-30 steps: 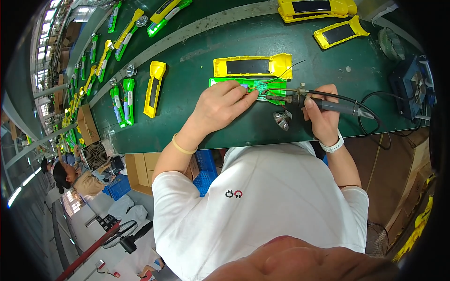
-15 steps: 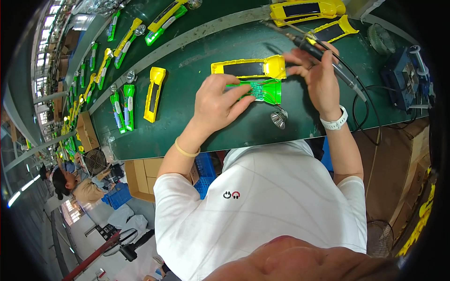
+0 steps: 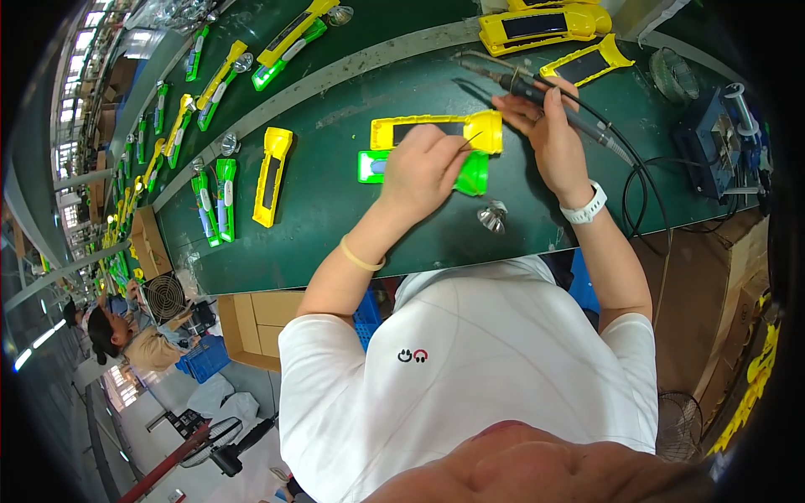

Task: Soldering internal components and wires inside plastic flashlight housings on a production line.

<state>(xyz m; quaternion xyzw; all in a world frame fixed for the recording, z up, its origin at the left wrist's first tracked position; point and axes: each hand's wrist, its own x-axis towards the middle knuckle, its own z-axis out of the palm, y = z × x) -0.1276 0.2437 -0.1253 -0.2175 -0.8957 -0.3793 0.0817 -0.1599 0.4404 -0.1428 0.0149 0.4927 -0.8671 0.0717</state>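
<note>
My left hand (image 3: 418, 169) is closed in a pinch over a green flashlight half (image 3: 473, 174), covering most of it. A short thin wire (image 3: 474, 141) sticks out at its fingertips. Just beyond lies a yellow casing half (image 3: 485, 132) with a dark panel. A silver reflector lamp head (image 3: 493, 218) sits on the bench, close to the green half's right end. My right hand (image 3: 549, 138) holds a soldering iron (image 3: 521, 86) between thumb and fingers, its tip pointing to the upper left, away from the green half.
A yellow casing half (image 3: 272, 178) and green flashlight parts (image 3: 225, 201) lie to the left. Yellow casings (image 3: 537, 27) are stacked at the back. At right stand a blue soldering station (image 3: 708, 138) and a round wire-like coil (image 3: 673, 75). The iron's black cable (image 3: 644, 189) loops beside my right forearm.
My left hand has moved right along the green half and now pinches a wire; the circuit board seen before is hidden. My right hand and the soldering iron have shifted slightly left.
</note>
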